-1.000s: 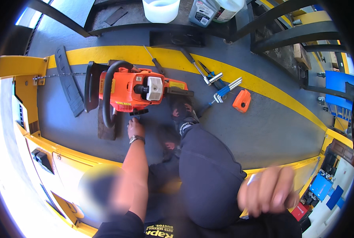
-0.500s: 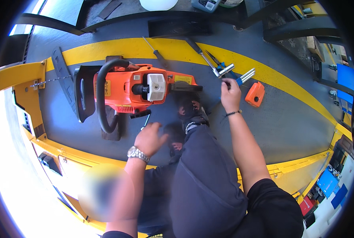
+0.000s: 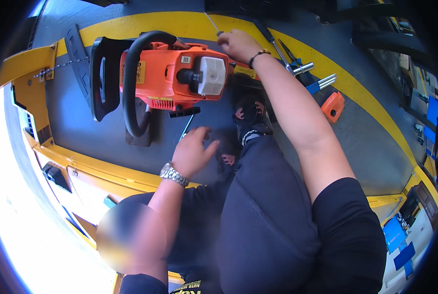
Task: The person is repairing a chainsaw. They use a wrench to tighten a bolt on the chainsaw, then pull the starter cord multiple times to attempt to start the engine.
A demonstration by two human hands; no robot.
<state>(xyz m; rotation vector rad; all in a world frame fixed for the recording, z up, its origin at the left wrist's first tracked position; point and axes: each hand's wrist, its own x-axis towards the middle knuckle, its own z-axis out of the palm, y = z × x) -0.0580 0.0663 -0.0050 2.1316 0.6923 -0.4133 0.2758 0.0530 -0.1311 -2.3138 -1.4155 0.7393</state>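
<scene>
An orange chainsaw body (image 3: pixel 162 81) lies on the grey floor with its white air filter (image 3: pixel 212 75) exposed. My right hand (image 3: pixel 241 45) reaches over its rear end, fingers closed around the dark handle of a screwdriver (image 3: pixel 212 22), whose thin shaft points away from me. Below the saw, my left hand (image 3: pixel 192 153) hovers open, thumb and fingers apart and loosely curved. A thin metal rod (image 3: pixel 186 126) stands out between that hand and the black starter handle (image 3: pixel 184 112); its lower end is hidden.
A ratchet wrench (image 3: pixel 280 51), pliers (image 3: pixel 288 50) and blue-held metal hex keys (image 3: pixel 322 83) lie at the right, near an orange cover (image 3: pixel 332 107). The guide bar (image 3: pixel 78 56) and saw chain (image 3: pixel 57 67) are at the left. My shoe (image 3: pixel 248 112) stands close behind the saw.
My right hand has left the tools on the right, moved left and far, and taken hold of the screwdriver. My left hand stays by the rod. The view has shifted slightly.
</scene>
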